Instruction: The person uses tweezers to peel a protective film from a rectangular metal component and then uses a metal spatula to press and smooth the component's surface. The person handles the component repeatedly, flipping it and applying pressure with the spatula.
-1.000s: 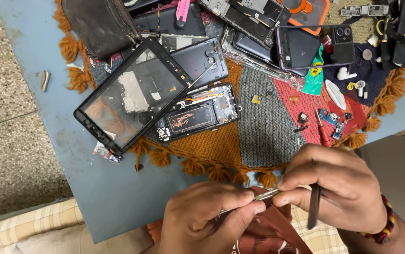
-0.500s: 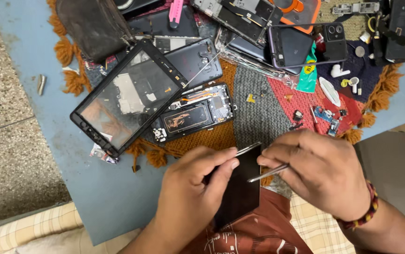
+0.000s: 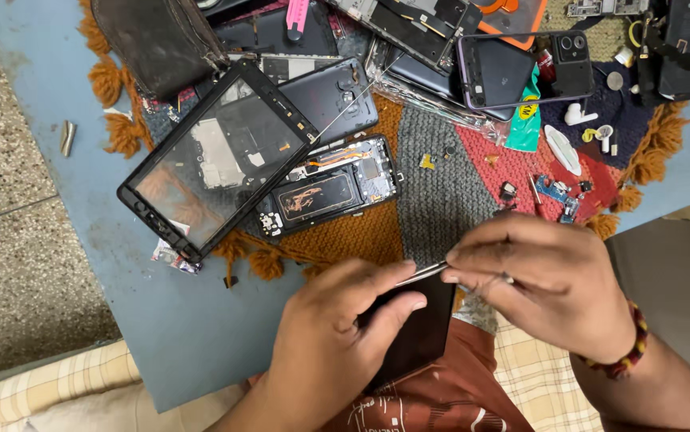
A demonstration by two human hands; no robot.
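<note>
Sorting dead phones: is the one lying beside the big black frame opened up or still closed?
Opened up. The phone lies with its back off, showing bare internal parts and an orange cable.

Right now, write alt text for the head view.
Two hands work over a lap: the left hand holds a dark phone while the right hand applies metal tweezers to its top edge. Beyond, dismantled phones litter a knitted mat on a blue table.

The left hand (image 3: 325,340) covers much of the dark phone (image 3: 417,336), and the tweezers' (image 3: 423,272) tip is hidden. The brown pouch (image 3: 157,40) is cut off at the top edge.
</note>
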